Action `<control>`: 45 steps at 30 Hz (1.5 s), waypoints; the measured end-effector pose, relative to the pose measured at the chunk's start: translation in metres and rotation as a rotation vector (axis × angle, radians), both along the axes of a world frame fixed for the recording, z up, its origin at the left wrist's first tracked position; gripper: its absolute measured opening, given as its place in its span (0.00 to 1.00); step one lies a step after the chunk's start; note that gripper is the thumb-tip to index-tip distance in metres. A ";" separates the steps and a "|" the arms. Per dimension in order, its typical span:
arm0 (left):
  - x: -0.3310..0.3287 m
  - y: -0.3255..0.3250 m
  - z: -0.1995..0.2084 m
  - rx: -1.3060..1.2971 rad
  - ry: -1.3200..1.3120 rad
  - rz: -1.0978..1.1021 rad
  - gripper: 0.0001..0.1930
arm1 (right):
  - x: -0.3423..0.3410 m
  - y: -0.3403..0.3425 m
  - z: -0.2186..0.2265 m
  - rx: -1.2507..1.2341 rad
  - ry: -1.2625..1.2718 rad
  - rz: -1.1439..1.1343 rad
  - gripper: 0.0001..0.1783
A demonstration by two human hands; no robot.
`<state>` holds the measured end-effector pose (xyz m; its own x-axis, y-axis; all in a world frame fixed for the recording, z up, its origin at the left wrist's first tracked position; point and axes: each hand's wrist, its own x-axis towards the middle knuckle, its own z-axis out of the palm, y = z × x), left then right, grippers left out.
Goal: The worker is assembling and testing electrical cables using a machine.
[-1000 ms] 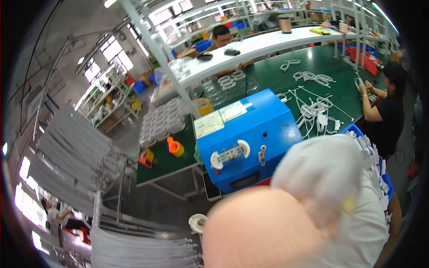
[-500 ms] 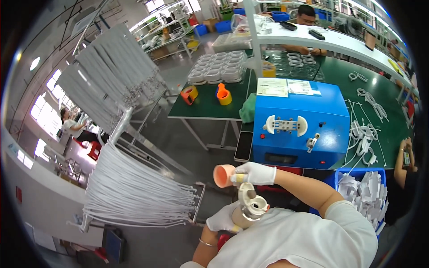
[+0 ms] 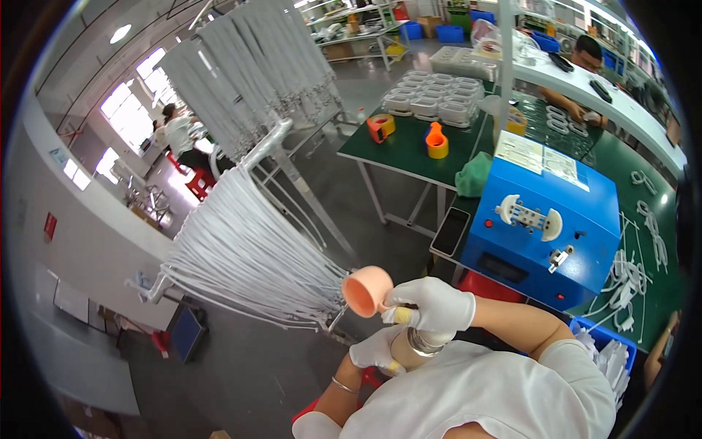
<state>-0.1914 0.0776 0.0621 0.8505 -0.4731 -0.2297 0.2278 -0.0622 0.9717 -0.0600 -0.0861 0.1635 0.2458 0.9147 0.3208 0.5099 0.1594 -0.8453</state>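
Note:
My right hand [image 3: 439, 306], in a white glove, is closed on the handle of a peach-coloured mug [image 3: 360, 290]. The mug is tipped so that its mouth faces up toward me; I see nothing in it. Below it, close to my body, my gloved left hand [image 3: 377, 350] wraps round a pale thermos bottle [image 3: 415, 347] with a shiny metal band near its top. The right hand is directly over the bottle's top and hides its lid; whether the hand touches the lid I cannot tell.
A blue machine [image 3: 541, 219] stands on the green table [image 3: 402, 157], a dark phone [image 3: 450, 233] beside it. Two tape dispensers [image 3: 436, 141] and stacked clear trays [image 3: 439, 95] lie farther back. White cables hang on a rack [image 3: 248, 241] at left. A co-worker's hands [image 3: 578, 111] work across the table.
My view has swung left, so the surroundings appear farther right. My right hand has come down over the bottle's top, covering the white flip lid that stood open before. Both hands keep their holds.

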 end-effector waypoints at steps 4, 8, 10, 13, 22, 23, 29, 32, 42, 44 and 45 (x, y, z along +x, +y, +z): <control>-0.001 -0.005 0.011 -0.065 0.019 0.094 0.46 | -0.007 0.005 0.001 0.117 -0.087 -0.248 0.12; -0.006 -0.016 0.010 -0.222 0.063 0.141 0.47 | -0.010 0.012 -0.005 0.189 -0.090 -0.368 0.11; -0.010 -0.013 -0.007 -0.230 0.062 0.136 0.49 | -0.011 0.014 -0.005 0.233 -0.130 -0.404 0.10; -0.014 -0.015 -0.016 -0.253 0.074 0.135 0.51 | -0.015 0.010 -0.004 0.216 -0.287 -0.514 0.09; -0.005 -0.011 0.006 -0.086 -0.010 0.084 0.51 | -0.018 -0.007 -0.017 0.071 0.158 -0.486 0.10; -0.005 -0.008 0.009 -0.030 -0.066 0.068 0.51 | -0.013 -0.010 -0.018 0.068 0.075 -0.502 0.09; -0.003 0.014 -0.002 -0.215 -0.050 0.272 0.50 | 0.000 -0.032 0.007 -0.026 -0.778 -0.613 0.08; 0.004 0.020 -0.003 -0.230 0.009 0.297 0.49 | -0.008 -0.034 0.021 -0.007 -1.005 -0.400 0.09; 0.016 0.034 -0.017 -0.460 0.125 0.096 0.48 | -0.038 -0.031 0.028 -0.271 -1.263 -0.214 0.06; 0.025 0.034 -0.013 -0.426 0.122 0.086 0.47 | -0.030 -0.030 0.030 -0.213 -1.317 -0.222 0.05; 0.034 0.032 -0.009 -0.385 0.104 0.072 0.47 | -0.029 -0.034 0.031 -0.223 -1.326 -0.243 0.05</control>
<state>-0.1575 0.1098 0.0535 0.8659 -0.4819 -0.1340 0.3170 0.3215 0.8923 -0.0887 -0.1197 0.1947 0.0328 0.9559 0.2920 0.9459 -0.1240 0.2997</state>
